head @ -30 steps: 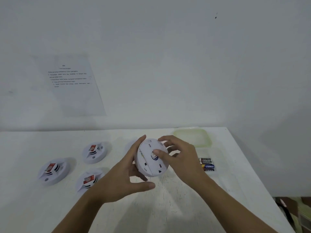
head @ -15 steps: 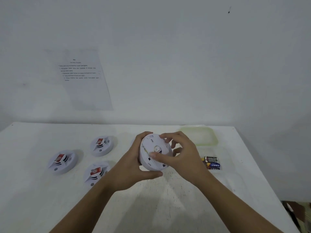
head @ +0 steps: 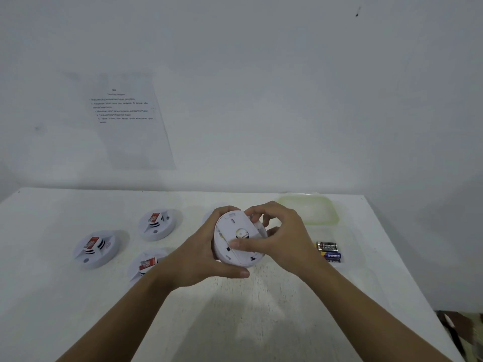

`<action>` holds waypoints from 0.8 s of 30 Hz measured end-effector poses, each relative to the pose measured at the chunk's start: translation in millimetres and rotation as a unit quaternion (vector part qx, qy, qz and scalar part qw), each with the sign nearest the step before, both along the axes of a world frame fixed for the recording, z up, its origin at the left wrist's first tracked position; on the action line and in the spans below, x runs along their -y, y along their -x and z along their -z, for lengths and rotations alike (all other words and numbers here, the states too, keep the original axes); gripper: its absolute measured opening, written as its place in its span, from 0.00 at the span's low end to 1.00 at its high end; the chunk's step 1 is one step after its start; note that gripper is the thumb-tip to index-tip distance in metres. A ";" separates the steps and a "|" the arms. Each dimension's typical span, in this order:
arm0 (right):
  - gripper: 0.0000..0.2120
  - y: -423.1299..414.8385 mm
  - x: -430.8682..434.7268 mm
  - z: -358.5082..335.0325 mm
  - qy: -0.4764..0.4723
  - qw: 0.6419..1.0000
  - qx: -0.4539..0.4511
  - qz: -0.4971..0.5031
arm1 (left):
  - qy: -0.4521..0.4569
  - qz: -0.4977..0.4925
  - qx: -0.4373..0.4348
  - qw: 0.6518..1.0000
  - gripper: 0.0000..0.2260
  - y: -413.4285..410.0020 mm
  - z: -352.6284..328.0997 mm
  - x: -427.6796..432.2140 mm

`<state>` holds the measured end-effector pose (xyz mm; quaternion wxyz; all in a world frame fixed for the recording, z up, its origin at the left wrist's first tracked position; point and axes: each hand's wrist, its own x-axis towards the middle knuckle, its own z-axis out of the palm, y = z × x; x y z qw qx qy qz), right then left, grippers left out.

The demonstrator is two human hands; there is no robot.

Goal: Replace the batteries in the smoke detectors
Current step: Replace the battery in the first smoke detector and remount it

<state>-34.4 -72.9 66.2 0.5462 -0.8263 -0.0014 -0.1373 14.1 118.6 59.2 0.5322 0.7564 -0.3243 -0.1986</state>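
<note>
Both hands held one white smoke detector [head: 236, 240] in the air above the middle of the surface [head: 235, 317], tilted so that its flat back faced the camera. The left hand [head: 193, 257] cupped its left rim, fingers [head: 222, 210] curled over the top edge and the thumb hooked under the bottom edge. The right hand [head: 285, 239] gripped the right side, its thumb pressed on the back plate and its fingers bent together over the upper rim. Toward the left edge of the surface, three others lay face up with red labels: a second detector [head: 96, 248] nearest that edge, a third detector [head: 156, 224] farther back, and a fourth detector [head: 145, 265] partly hidden by the left arm [head: 130, 307]. A small row of batteries [head: 328, 251], perhaps four, lay near the right edge, close to the right hand. A pale green plastic tray [head: 313, 209] sat by the far right corner. A printed sheet [head: 125, 118] hung on the wall [head: 261, 74] behind.
</note>
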 end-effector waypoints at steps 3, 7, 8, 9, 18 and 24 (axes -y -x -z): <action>0.26 -0.7 3.2 0.3 0.005 1.000 -0.006 -0.021 | 0.008 -0.003 -0.010 1.000 0.43 0.8 3.3 0.0; 0.27 1.7 2.6 6.4 -0.006 1.000 0.000 -0.024 | 0.006 0.003 -0.004 1.000 0.43 -0.7 3.9 0.4; 0.28 1.9 2.2 8.3 -0.005 1.000 0.003 -0.021 | 0.002 0.005 -0.002 1.000 0.43 -1.3 3.9 0.8; 0.28 2.0 1.5 9.8 -0.004 1.000 0.006 -0.017 | 0.000 0.005 0.000 1.000 0.42 -1.8 4.1 1.4; 0.28 -0.7 3.5 9.5 0.002 1.000 0.004 -0.012 | -0.002 0.002 0.007 1.000 0.41 -4.3 4.1 6.1; 0.27 -3.4 5.2 6.2 0.018 0.999 0.021 -0.035 | -0.007 0.012 0.010 1.000 0.42 -7.6 3.6 6.5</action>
